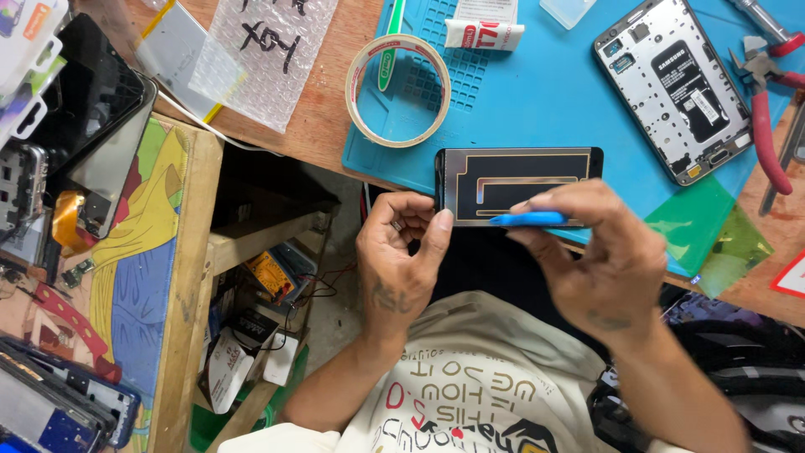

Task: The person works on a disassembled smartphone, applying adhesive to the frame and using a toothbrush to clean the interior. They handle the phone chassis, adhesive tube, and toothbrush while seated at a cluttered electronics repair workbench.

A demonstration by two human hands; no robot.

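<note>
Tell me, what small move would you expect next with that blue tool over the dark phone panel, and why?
Probably sliding the tip of the blue plastic pry tool along the lower edge of the black rectangular phone screen panel. The right hand holds the tool flat against that edge, while the left hand pinches the panel's left end, steadying it over the blue work mat.

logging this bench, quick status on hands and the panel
Left hand grip pinches the black rectangular phone screen panel at its end. Right hand grip holds a thin blue plastic pry tool against the panel's near edge. Nothing in the way.
</note>
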